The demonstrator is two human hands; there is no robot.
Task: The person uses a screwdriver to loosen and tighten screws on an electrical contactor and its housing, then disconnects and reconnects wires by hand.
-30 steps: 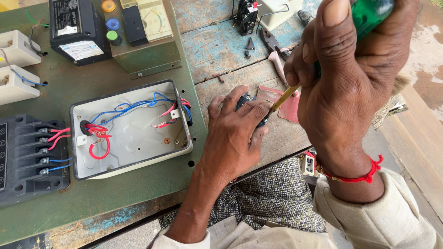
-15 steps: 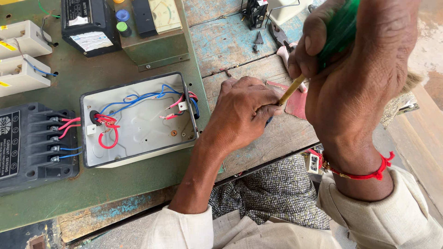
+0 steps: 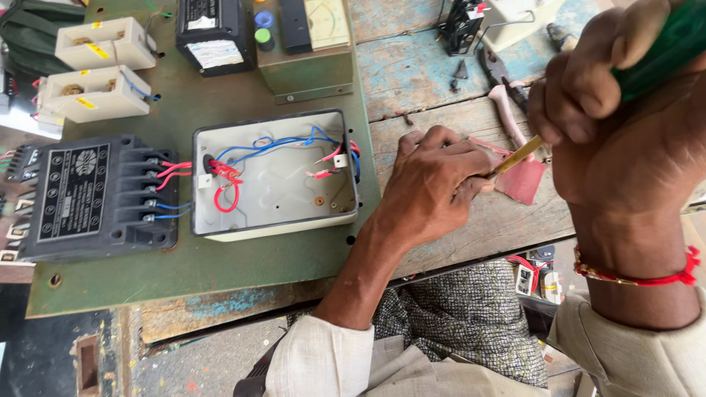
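Screwdriver (image 3: pixel 647 55) gripped overhead, left hand (image 3: pixel 434 184) steadying tip

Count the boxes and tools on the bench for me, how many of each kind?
Cream switch boxes: 2
Open grey box: 1
Black terminal block: 1
Green-handled screwdriver, in the right hand: 1
Pink-handled pliers: 1
Total: 6

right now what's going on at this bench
A person sits at a worn wooden bench. The right hand grips a green-handled screwdriver, its shaft angled down into the left hand, whose fingers close over some small part that is hidden from view. Beside the left hand, on a green metal panel, an open white junction box shows red and blue wires, next to a black terminal block.
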